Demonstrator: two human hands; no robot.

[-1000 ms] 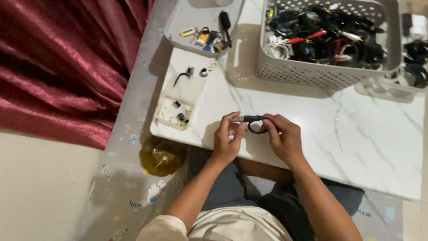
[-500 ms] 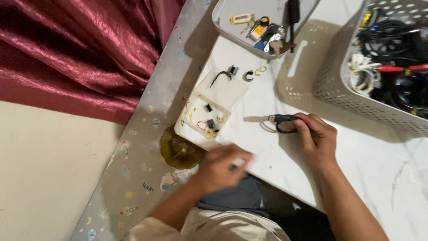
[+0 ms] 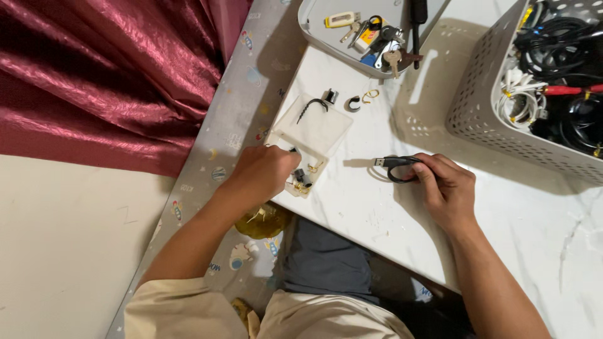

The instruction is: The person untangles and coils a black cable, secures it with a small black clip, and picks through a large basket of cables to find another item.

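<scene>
My right hand (image 3: 445, 188) pinches a short coiled black cable (image 3: 396, 167) with a metal plug end pointing left, just above the white marble table (image 3: 502, 220). My left hand (image 3: 264, 172) reaches into a small clear plastic box (image 3: 314, 129) at the table's left edge, fingers curled over its near compartment among tiny black and yellow bits (image 3: 304, 177). I cannot see whether those fingers hold anything.
A grey tray (image 3: 314, 25) with keys and a yellow tag sits at the back. A perforated grey basket (image 3: 496, 132) full of cables stands at the right. Small black clips and a ring (image 3: 358, 100) lie behind the box. A red curtain (image 3: 107, 75) hangs left; a yellowish jar (image 3: 260, 223) sits below the table edge.
My left hand let go of the cable, swung down and left, then reached into the clear box. My right hand kept the cable. The view shifted left.
</scene>
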